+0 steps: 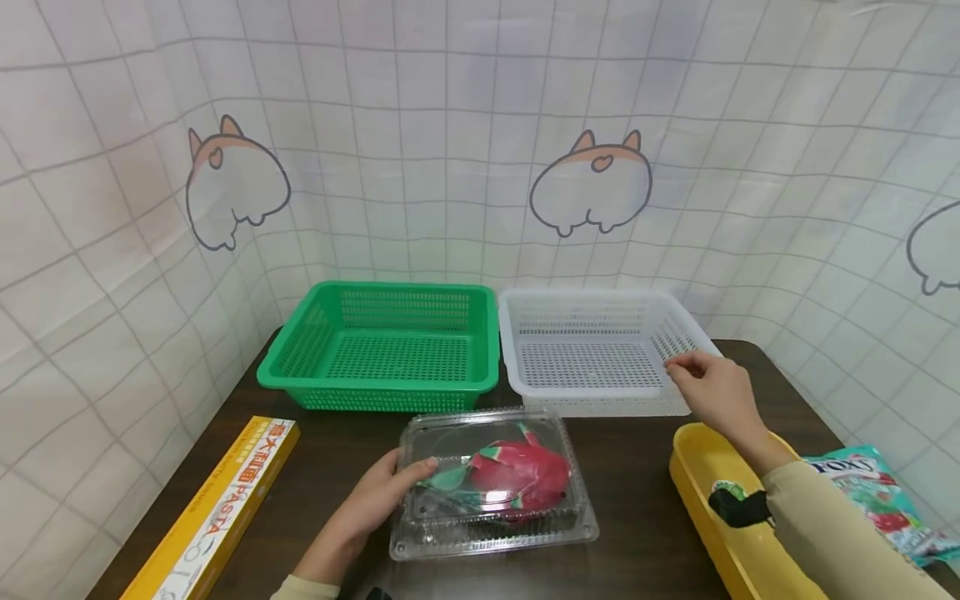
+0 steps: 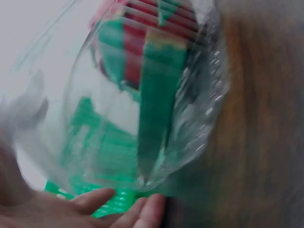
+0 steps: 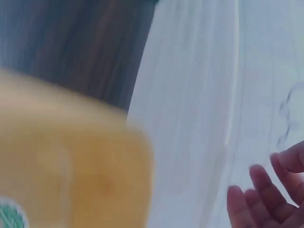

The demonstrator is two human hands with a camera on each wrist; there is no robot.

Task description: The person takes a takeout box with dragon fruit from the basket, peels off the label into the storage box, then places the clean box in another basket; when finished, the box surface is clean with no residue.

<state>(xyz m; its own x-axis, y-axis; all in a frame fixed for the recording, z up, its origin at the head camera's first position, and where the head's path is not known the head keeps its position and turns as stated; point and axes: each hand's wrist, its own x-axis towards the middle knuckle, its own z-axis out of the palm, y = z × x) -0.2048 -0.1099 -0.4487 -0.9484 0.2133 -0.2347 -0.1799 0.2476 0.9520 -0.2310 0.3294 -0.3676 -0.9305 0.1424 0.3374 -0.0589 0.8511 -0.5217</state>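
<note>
Lower middle of the frame, the left hand (image 1: 375, 498) pinches the clear box (image 1: 491, 500) with a red fruit (image 1: 536, 471) inside, so I'd call this steadying. The right hand (image 1: 712, 389) hangs loosely curled, empty, by the white basket (image 1: 592, 393); next move probably calls for it at the box's right edge.

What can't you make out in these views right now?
Head: near ends of the pasta box and yellow bin, cut off by the bottom edge.
Head: green-and-white item in the yellow bin, partly covered by the black wrist device; right wrist also cuts it off.
Head: part of the snack bag, behind the right sleeve.
Left wrist: dragon fruit in the clear box, blurred, top cut off.
</note>
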